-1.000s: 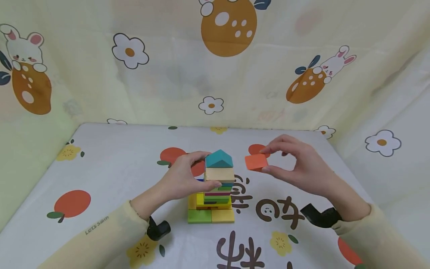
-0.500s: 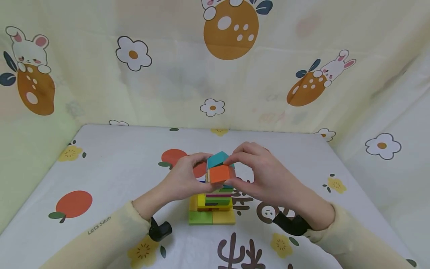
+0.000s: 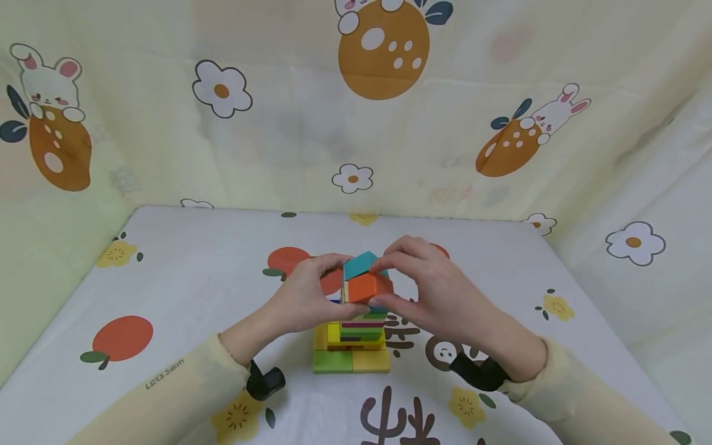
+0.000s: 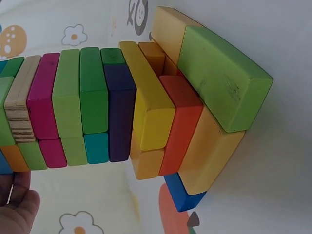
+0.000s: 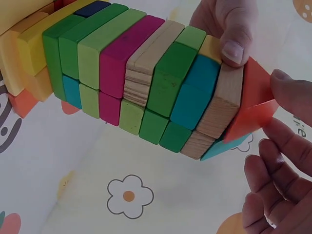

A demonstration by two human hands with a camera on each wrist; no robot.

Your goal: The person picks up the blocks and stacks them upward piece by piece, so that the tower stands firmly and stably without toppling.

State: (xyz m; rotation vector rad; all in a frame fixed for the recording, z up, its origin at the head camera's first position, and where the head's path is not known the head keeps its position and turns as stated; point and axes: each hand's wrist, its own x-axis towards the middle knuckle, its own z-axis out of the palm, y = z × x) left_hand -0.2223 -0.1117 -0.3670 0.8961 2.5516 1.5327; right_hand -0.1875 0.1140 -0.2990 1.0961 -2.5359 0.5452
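Note:
A tower of coloured wooden blocks [image 3: 358, 334] stands on the cloth, its layers two blocks deep in the left wrist view. On top, a teal triangular block [image 3: 358, 266] sits at the back, with an orange triangular block [image 3: 366, 288] in front of it. My right hand [image 3: 450, 296] pinches the orange block between thumb and index finger; its other fingers bend loosely in the right wrist view. Around the tower's upper left side, my left hand [image 3: 297, 295] holds it, thumb in front and fingers behind. The left thumb [image 5: 237, 41] touches the plain wood block [image 5: 222, 105] near the top.
The tower's wider base has a green block [image 4: 226, 80] and natural-coloured blocks, with a blue block [image 4: 184, 192] low behind. A printed white cloth [image 3: 194, 278] covers the table, and a patterned curtain [image 3: 278, 142] hangs behind it.
My right hand has brought the orange triangular block leftward from beside the tower onto its top, in front of the teal one. The left hand stays at the tower.

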